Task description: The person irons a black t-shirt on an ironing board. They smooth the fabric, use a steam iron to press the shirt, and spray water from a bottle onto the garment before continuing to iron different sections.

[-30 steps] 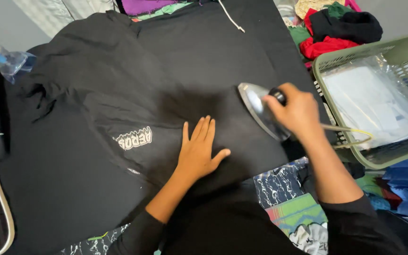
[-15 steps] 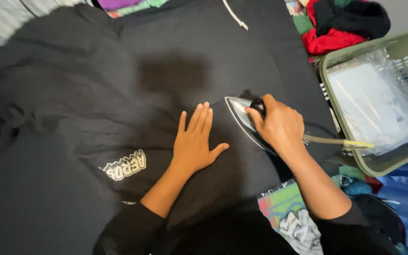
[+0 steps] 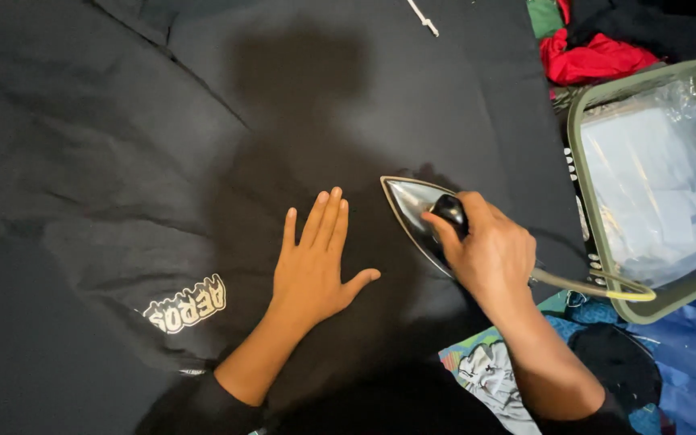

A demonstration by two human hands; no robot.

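Note:
A black garment (image 3: 203,161) with a pale printed patch (image 3: 188,304) is spread flat over most of the view. My left hand (image 3: 313,262) lies palm down on it, fingers apart, holding nothing. Just to its right my right hand (image 3: 489,254) grips the black handle of a silver iron (image 3: 412,211), whose soleplate rests on the cloth with its tip pointing up and left. The iron's pale cord (image 3: 598,287) trails off to the right.
A green plastic laundry basket (image 3: 586,201) lined with clear plastic stands at the right edge. Red and dark clothes (image 3: 598,56) are piled at the top right. Blue and patterned fabrics (image 3: 493,374) lie at the bottom right. A white drawstring (image 3: 423,16) shows at the top.
The iron and my right hand have slid left across the garment, closer to my left hand. The view has moved nearer to the cloth; the left hand stays flat.

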